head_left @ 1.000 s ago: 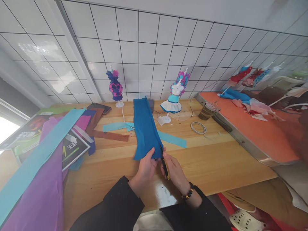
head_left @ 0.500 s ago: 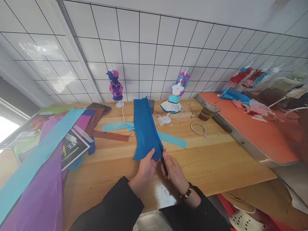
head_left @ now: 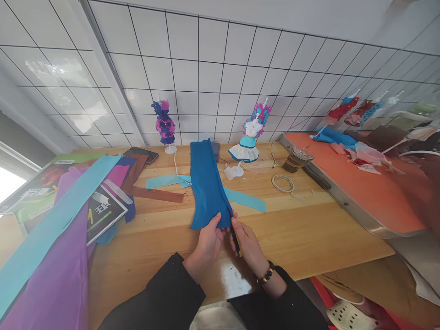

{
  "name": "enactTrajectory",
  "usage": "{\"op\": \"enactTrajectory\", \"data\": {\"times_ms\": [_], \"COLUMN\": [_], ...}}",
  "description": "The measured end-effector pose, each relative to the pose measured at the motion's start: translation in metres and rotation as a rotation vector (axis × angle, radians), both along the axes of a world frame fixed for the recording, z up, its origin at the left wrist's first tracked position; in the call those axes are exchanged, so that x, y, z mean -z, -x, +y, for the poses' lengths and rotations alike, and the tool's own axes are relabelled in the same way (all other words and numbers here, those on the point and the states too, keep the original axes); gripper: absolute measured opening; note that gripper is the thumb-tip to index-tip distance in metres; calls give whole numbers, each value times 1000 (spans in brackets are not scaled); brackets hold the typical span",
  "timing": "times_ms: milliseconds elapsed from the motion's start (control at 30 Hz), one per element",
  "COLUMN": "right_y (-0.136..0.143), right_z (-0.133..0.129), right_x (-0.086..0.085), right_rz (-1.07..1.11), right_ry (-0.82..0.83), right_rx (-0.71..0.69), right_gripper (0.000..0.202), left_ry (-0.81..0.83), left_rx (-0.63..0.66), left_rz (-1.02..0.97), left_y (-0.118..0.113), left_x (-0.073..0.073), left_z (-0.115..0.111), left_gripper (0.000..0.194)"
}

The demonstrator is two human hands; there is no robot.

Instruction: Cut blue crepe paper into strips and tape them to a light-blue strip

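Observation:
A long sheet of dark blue crepe paper (head_left: 208,183) lies lengthwise in front of me, folded along its right side. My left hand (head_left: 210,236) pinches its near edge, thumb on top and fingers underneath. At the near right corner my right hand (head_left: 245,236) grips a slim black utility knife (head_left: 235,240) with a yellowish end. The knife's tip is at the paper's folded right edge, and the blade is mostly hidden. Light blue strips (head_left: 245,199) stick out from beneath the sheet on both sides.
Left are magazines (head_left: 106,211), purple paper (head_left: 58,270) and a brown strip (head_left: 158,193). Behind stand two small dressed mannequins, one purple (head_left: 165,123), one white-skirted (head_left: 244,149). A tape roll (head_left: 283,183) and drink cup (head_left: 298,159) sit right, beside an orange-topped table (head_left: 371,197).
The knife and my right hand have shifted very slightly at the paper's right edge, and less of the blade shows. My left hand keeps its hold.

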State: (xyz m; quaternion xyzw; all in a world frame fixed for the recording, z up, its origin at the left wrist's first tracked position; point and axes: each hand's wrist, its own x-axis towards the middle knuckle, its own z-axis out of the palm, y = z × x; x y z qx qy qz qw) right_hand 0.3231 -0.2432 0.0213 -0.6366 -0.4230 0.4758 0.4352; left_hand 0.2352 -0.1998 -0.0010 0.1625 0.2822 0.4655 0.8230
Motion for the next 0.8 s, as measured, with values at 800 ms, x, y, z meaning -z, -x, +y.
{"op": "enactTrajectory", "data": {"times_ms": [800], "right_y": [-16], "right_z": [-28], "right_x": [-5], "right_rz": [137], "right_ry": [123], "right_rx": [-110], "right_gripper": [47], "left_ry": [13], "left_rx": [42], "left_rz": [33], "left_y": [5], "left_x": [-8], "left_z": [1], "left_gripper": [23]}}
